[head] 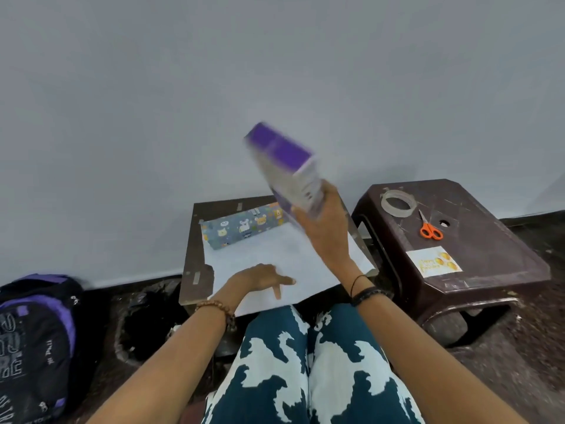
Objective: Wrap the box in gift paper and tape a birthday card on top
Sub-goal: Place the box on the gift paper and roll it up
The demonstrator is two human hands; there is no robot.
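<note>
My right hand (324,228) grips the lower end of a purple and white box (284,166), held tilted in the air above the small table; the box is motion-blurred. Gift paper (293,255) lies spread white side up on the table, its far end still rolled with a blue animal print (244,229) showing. On the paper's near part rests my left hand (263,278), fingers spread and holding nothing. A birthday card (435,261), a tape roll (398,203) and orange-handled scissors (429,228) lie on the stool at the right.
The small brown table (195,246) stands against a plain wall. A dark plastic stool (477,240) sits to its right. A black and purple backpack (33,338) lies on the floor at the left. My patterned trousers fill the bottom centre.
</note>
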